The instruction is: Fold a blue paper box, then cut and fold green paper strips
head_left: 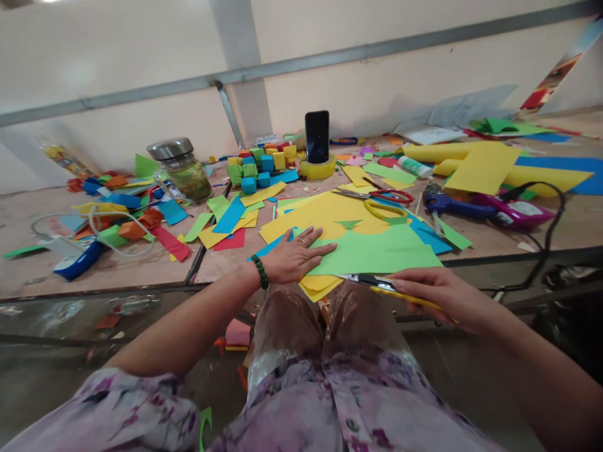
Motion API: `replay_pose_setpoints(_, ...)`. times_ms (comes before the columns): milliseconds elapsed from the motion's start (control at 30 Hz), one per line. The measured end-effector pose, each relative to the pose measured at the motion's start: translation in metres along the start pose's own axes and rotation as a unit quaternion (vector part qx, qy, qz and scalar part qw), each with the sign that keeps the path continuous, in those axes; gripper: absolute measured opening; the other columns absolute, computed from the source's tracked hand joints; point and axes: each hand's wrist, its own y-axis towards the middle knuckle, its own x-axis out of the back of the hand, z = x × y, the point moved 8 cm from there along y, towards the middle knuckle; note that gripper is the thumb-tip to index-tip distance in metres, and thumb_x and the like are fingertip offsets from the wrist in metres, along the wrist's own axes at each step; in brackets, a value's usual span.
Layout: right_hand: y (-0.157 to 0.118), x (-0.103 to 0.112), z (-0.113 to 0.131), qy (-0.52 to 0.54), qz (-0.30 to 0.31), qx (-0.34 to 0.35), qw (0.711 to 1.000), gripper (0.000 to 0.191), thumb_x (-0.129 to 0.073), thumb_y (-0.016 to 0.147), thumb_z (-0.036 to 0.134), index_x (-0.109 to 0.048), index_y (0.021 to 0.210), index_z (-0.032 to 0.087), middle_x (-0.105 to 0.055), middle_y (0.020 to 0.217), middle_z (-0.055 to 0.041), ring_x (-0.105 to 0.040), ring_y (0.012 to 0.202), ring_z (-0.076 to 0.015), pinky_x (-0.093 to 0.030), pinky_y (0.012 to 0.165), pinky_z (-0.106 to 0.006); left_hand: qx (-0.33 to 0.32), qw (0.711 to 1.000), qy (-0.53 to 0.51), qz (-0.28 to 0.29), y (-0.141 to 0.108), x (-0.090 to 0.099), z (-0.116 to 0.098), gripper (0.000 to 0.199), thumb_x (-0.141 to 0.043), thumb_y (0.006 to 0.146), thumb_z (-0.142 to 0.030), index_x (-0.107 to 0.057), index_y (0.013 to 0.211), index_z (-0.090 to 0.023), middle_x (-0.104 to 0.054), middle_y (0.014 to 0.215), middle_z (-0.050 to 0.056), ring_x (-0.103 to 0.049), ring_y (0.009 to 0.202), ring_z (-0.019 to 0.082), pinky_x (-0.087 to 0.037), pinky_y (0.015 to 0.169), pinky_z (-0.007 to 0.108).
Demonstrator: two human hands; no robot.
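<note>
A sheet of light green paper (377, 249) lies at the table's front edge on top of yellow paper (311, 216) and blue paper. Spread flat, my left hand (296, 256) presses on the left part of the green sheet, fingers pointing right. My right hand (431, 292) is closed around a yellow and black utility knife (377, 282). Its blade points left, close to the green sheet's front edge; whether it touches the paper I cannot tell. Scissors with red handles (400, 196) and another yellow-handled pair (386, 211) rest on the paper just behind.
A phone (317, 137) stands upright in a roll of yellow tape (318, 168). Folded paper cubes (264, 163) and a lidded glass jar (181, 169) are at the back left. On the right lie a blue glue gun (459, 205) with a black cord and yellow paper rolls (438, 152).
</note>
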Motion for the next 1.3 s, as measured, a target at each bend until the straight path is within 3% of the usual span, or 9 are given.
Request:
replay_pose_setpoints(400,0.005,-0.018,0.006,-0.006,0.011,0.015,1.0,0.064,-0.068,0.066,0.064,-0.07,0.106,0.014,-0.061,0.055,-0.0002,-0.036,0.033,-0.0037,-0.024,0.033,-0.018,-0.006,1.0,-0.001,0.005,0.001,0.003,-0.003,0.05,-0.019,0.099,-0.043,-0.021,0.149,-0.039,-0.009,0.161,0.007,-0.007,0.147,0.029,-0.006,0.111,0.064)
replay_pose_setpoints(567,0.01,-0.01,0.003,-0.034,0.022,0.015,0.999,0.066,-0.066,0.067,0.066,-0.069,0.108,0.014,-0.061,0.055,-0.0007,-0.036,0.035,-0.0047,-0.025,0.033,-0.019,-0.028,0.999,0.008,0.018,0.002,0.011,0.008,0.051,-0.024,0.098,-0.046,-0.024,0.148,-0.037,-0.015,0.16,0.007,-0.016,0.146,0.029,-0.002,0.11,0.065)
replay_pose_setpoints(700,0.014,-0.006,0.001,-0.043,0.027,0.018,0.999,0.065,-0.066,0.068,0.066,-0.069,0.108,0.014,-0.062,0.056,-0.0013,-0.036,0.035,-0.0044,-0.022,0.033,-0.018,-0.037,0.999,0.009,0.027,0.002,0.013,0.018,0.051,-0.022,0.098,-0.046,-0.022,0.149,-0.037,-0.009,0.16,0.007,-0.007,0.147,0.028,-0.001,0.11,0.065)
replay_pose_setpoints(933,0.011,-0.029,0.013,-0.032,0.015,0.008,0.999,0.069,-0.066,0.065,0.068,-0.069,0.108,0.014,-0.062,0.056,-0.0017,-0.038,0.034,-0.0052,-0.025,0.033,-0.019,-0.032,0.999,-0.003,0.029,0.0,0.011,0.016,0.051,-0.021,0.099,-0.045,-0.02,0.149,-0.037,-0.005,0.161,0.005,-0.004,0.148,0.028,-0.003,0.111,0.064)
replay_pose_setpoints(1300,0.016,-0.05,0.015,-0.039,0.07,0.023,0.997,0.063,-0.061,0.073,0.065,-0.069,0.112,0.016,-0.061,0.056,-0.0004,-0.037,0.034,-0.0037,-0.025,0.033,-0.016,-0.037,0.999,-0.001,0.039,0.001,0.012,0.015,0.051,-0.021,0.099,-0.043,-0.019,0.15,-0.037,-0.005,0.161,0.008,-0.004,0.147,0.03,-0.002,0.109,0.066)
